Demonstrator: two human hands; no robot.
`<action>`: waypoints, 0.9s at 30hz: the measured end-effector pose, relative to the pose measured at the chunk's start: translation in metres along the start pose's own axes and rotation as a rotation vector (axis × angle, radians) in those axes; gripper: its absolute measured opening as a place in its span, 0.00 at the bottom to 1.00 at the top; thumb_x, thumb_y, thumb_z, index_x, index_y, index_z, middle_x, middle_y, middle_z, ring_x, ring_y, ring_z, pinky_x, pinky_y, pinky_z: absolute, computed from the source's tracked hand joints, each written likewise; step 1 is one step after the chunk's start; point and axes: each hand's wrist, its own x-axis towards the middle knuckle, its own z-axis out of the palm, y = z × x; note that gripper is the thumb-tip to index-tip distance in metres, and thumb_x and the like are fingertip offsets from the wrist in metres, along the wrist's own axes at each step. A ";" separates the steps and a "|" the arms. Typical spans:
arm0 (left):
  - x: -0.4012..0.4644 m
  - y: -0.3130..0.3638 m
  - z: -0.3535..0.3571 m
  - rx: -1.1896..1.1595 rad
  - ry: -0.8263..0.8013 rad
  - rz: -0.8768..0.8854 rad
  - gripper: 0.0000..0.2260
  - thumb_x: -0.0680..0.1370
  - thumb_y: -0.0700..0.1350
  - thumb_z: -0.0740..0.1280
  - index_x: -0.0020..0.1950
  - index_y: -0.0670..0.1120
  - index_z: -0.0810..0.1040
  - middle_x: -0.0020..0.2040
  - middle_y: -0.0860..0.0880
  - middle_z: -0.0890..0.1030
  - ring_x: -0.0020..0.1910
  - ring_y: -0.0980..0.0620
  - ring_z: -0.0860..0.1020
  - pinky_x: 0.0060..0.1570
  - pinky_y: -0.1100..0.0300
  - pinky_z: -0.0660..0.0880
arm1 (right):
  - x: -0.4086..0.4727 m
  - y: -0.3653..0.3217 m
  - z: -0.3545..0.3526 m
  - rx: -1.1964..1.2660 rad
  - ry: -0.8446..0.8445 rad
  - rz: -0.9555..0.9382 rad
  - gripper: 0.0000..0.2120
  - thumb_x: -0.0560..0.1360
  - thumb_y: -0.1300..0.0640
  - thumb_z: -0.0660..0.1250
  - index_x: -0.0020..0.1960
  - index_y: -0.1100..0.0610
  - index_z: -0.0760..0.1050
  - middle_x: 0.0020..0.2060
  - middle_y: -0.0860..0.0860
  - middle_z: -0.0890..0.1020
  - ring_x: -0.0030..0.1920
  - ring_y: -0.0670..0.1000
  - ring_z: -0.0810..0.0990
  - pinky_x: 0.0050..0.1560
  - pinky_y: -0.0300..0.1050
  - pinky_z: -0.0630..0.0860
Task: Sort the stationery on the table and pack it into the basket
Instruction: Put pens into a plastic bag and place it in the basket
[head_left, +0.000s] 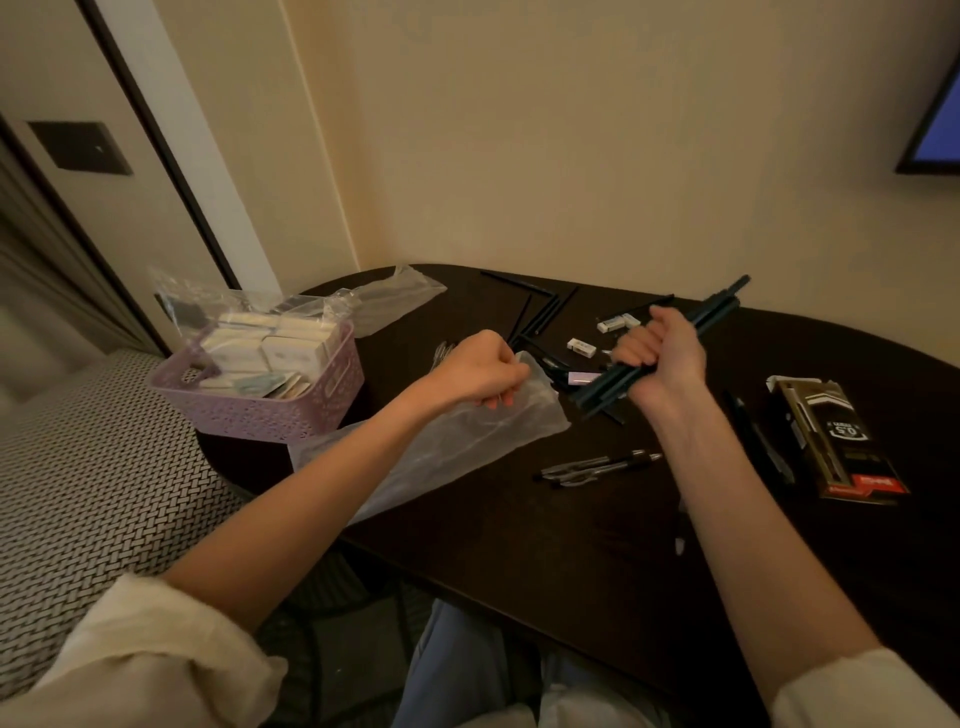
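Your sleeves (130, 660) and forearms fill the near edge, above the dark table (519, 545); on its left end sits the basket (270, 405), already holding white boxes, with loose pens (597, 465), a pen pack (836, 441) and erasers (582, 347) scattered well apart to its right. Your left hand (480, 371) has its fingers curled, pinching the mouth of the clear bag (441, 441), while your right hand (660, 358) is clamped round a bundle of pencils (670, 345), tilted, lower ends near the bag's mouth. If the mouth sags or the bundle fans out, I'd expect pencils to catch the edge and spill among the loose ones.
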 end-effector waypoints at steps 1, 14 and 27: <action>-0.001 0.001 -0.001 -0.008 0.006 0.007 0.12 0.79 0.42 0.63 0.42 0.36 0.81 0.29 0.48 0.79 0.26 0.56 0.75 0.25 0.68 0.69 | 0.002 0.001 0.008 0.026 -0.011 0.001 0.21 0.78 0.60 0.61 0.29 0.53 0.59 0.20 0.46 0.60 0.20 0.44 0.57 0.20 0.36 0.57; -0.015 0.015 -0.040 -0.228 0.208 0.171 0.15 0.82 0.43 0.60 0.35 0.43 0.74 0.27 0.49 0.74 0.22 0.58 0.71 0.22 0.67 0.66 | -0.015 0.023 0.072 -0.728 -0.202 -0.487 0.15 0.78 0.58 0.57 0.33 0.56 0.65 0.26 0.48 0.67 0.29 0.45 0.67 0.38 0.39 0.67; -0.030 0.025 -0.085 -0.627 0.324 0.152 0.16 0.81 0.41 0.57 0.33 0.46 0.68 0.23 0.51 0.69 0.22 0.52 0.67 0.22 0.62 0.64 | -0.036 0.002 0.136 -1.355 -0.598 -0.433 0.06 0.72 0.64 0.70 0.45 0.67 0.79 0.40 0.59 0.83 0.40 0.51 0.84 0.33 0.45 0.82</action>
